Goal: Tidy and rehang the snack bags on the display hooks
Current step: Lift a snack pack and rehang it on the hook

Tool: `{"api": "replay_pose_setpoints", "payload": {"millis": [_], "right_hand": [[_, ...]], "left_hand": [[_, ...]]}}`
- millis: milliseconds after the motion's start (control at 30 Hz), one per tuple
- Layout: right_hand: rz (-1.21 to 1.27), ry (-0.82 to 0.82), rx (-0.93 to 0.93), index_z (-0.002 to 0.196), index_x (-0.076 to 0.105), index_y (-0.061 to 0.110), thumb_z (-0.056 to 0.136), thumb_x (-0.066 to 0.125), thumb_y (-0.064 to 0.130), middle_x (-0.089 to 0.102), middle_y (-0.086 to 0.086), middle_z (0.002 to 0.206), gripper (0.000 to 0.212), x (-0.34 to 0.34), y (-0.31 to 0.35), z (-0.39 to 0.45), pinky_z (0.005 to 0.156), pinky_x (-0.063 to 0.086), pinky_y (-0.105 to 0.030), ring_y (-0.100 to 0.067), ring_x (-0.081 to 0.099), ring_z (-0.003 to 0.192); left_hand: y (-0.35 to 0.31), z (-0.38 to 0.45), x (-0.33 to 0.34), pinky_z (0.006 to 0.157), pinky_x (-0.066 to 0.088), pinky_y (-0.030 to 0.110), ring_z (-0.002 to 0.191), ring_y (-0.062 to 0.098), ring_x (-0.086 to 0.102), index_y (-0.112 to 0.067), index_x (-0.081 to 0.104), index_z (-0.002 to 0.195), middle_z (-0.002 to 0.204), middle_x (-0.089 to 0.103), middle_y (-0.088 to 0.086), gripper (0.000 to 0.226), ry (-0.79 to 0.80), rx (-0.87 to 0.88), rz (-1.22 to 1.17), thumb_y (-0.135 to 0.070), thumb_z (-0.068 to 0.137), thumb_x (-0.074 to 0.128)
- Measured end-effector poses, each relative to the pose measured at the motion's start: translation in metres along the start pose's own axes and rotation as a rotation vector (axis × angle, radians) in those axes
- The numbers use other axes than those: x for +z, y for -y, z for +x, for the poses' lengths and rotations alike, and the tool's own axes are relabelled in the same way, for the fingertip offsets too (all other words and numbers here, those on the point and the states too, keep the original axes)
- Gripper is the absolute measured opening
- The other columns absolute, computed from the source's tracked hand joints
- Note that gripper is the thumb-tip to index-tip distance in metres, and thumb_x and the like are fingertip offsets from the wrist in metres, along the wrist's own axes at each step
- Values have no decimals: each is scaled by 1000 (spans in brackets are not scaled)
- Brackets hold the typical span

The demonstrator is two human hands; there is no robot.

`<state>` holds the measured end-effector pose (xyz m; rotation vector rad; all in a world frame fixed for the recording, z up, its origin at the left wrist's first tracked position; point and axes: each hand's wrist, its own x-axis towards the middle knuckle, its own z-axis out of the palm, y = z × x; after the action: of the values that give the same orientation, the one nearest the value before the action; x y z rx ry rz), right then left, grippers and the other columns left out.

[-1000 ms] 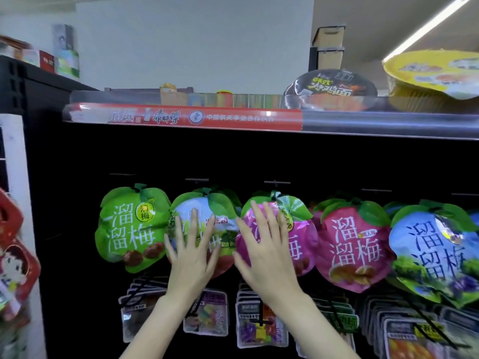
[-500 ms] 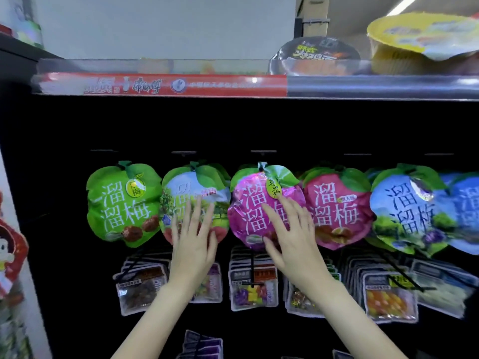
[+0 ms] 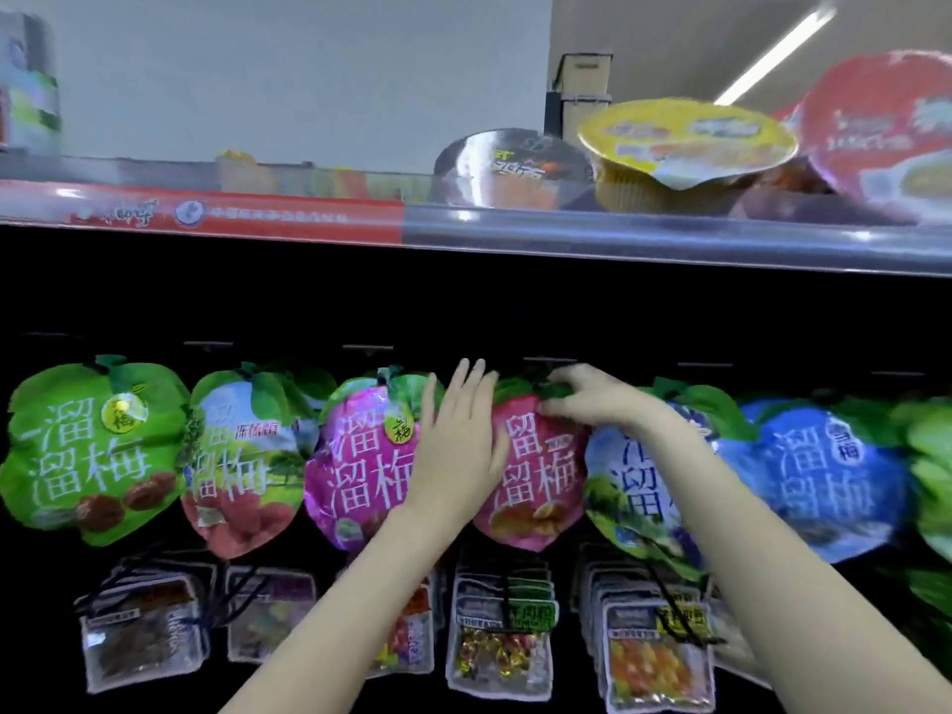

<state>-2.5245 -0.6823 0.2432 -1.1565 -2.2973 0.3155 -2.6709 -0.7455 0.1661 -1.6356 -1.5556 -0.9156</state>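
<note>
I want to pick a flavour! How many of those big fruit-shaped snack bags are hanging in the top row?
7 front bags, left to right: green bag, pale blue and red bag, purple bag, pink bag, blue and green bag, blue bag, another green bag cut off at right. More may hang behind.

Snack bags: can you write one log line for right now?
left hand: flat between magenta bag and pink bag | right hand: pinching pink bag's top | step: tidying

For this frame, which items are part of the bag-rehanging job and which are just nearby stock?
In the job:
- red plum bag, its top in the grip of the right hand
- magenta plum bag, under the flat left hand

Just nearby:
- green plum bag
- blue plum bag
- noodle bowls on the shelf above
- small clear packets below
</note>
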Motion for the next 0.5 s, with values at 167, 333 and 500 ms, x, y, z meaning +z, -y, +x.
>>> {"api": "replay_pose_setpoints", "payload": {"millis": [167,333,500], "right_hand": [[64,183,-96,133,47,7,88,63,27,51,-10,133,51,-13,-12,14,89,43,-25,-22,52,117],[348,282,-126,105,60,13,82,70,31,67,-5,103,31,-8,-32,19,78,54,-25,-17,66,88],[400,214,-205,109,60,4,82,70,32,65,0,98,40,-8,-34,8,78,52,-24,-12,64,84]], "left_hand": [[-10,35,8,112,-13,34,116,13,53,-17,45,129,113,62,-2,36,119,-209,18,-31,98,34],[-13,30,7,114,-11,33,114,7,53,-22,34,133,110,62,-9,34,115,-213,-76,-27,100,32],[-13,27,9,113,-10,29,106,7,55,-18,49,116,102,61,-10,22,94,-210,-96,-21,99,35]]}}
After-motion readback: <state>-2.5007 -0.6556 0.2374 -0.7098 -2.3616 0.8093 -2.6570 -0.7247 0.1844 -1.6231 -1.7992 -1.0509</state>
